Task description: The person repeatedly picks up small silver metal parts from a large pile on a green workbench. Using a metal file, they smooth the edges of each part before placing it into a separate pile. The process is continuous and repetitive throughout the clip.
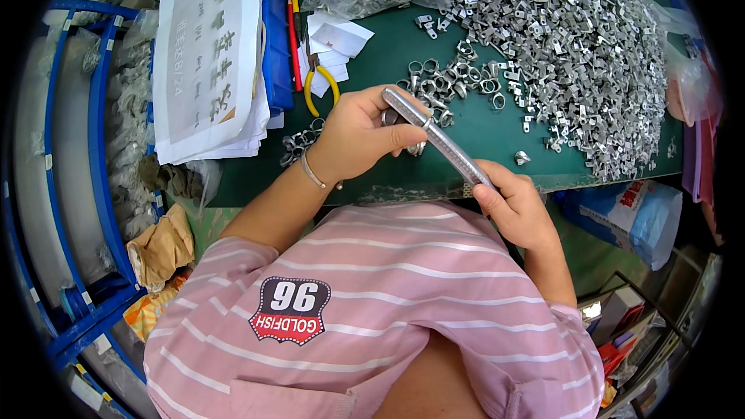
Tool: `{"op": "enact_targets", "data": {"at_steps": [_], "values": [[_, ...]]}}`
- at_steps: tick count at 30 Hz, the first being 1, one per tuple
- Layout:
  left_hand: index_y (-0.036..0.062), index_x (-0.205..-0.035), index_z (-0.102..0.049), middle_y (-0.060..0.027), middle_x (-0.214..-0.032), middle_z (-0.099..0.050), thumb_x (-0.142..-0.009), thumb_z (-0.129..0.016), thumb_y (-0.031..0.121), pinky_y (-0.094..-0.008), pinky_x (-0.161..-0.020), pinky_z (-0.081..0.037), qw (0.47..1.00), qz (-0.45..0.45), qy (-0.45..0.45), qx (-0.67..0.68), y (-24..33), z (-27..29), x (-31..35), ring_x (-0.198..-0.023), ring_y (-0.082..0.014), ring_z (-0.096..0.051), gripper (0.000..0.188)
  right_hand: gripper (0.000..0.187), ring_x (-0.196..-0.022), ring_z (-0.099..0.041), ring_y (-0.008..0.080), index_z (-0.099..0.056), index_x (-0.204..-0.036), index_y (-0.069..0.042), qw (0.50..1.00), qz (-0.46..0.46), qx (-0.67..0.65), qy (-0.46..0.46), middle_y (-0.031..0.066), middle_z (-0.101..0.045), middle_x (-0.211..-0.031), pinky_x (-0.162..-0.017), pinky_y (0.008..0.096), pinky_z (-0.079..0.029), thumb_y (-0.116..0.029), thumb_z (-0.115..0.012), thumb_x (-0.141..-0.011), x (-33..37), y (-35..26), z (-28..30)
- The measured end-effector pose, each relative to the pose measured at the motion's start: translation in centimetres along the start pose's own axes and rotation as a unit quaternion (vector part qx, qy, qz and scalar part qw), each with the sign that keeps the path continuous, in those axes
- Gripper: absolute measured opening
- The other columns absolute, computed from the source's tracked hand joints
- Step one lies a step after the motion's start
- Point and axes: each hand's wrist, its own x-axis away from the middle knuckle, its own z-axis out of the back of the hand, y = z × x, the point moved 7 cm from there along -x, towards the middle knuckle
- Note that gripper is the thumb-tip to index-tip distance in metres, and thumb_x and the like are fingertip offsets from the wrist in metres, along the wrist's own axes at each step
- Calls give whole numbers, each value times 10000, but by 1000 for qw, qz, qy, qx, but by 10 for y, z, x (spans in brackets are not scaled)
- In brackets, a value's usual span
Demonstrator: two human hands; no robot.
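Nearest, a striped pink shirt (372,264) spreads below the hands. The right hand (521,209) pinches the lower end of a tapered metal rod (456,153) between thumb and forefinger. The rod slants up and leftward to the left hand (351,132), whose fingers curl closed about its upper part, the thumb lying beside a metal band (427,122) around it; I cannot tell if the hidden fingertips hold more. Beyond, on the green table (497,142), lie loose rings (459,87), then a heap of small metal parts (582,46).

Slim silver rod (452,149), aslant
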Motion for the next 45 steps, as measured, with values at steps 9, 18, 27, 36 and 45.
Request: {"op": "enact_targets", "data": {"at_steps": [9, 18, 27, 36, 45], "values": [[27, -835, -579, -29, -835, -556, -751, -564, -29, -211, -589, -434, 967, 3, 84, -239, 10, 41, -7, -691, -90, -532, 102, 312, -507, -440, 44, -549, -1103, -3, 995, -49, -58, 68, -20, -468, -569, -467, 205, -358, -227, -520, -888, 9, 22, 31], [0, -805, -604, -83, -791, -561, -752, -586, -12, -212, -493, -399, 965, -3, 35, -260, -15, 21, -4, -631, -123, -527, 57, 300, -512, -458, 57, -552, -1105, -11, 995, -60, -60, 57, -3, -496, -591, -469, 213, -376, -210, -525, -882, 8, 25, 25], [-14, -997, -550, -125, -861, -580, -827, -489, 8, -158, -488, -394, 948, 84, 92, 292, -29, 34, -5, -660, -92, -517, 182, 287, -624, -529, 112, -549, -1093, -4, 998, -55, -20, 15, 41, -568, -694, -593, 252, -437, -188, -530, -874, 3, 16, 11], [-38, -1062, -561, -89, -815, -591, -788, -594, 10, -180, -513, -437, 991, 82, 53, 92, -15, 23, -2, -616, -100, -539, 280, 291, -671, -572, 184, -548, -1076, -5, 998, -63, 30, -4, 113, -597, -747, -653, 286, -452, -201, -534, -861, 1, 10, 6], [-34, -880, -597, -61, -751, -557, -642, -716, -52, -178, -444, -414, 999, 24, 14, 18, -10, 1, 4, -555, -90, -526, 267, 313, -788, -571, 161, -541, -1093, 11, 994, -29, -61, -81, 111, -614, -872, -718, 284, -446, -221, -502, -887, -2, 4, -5]]}}
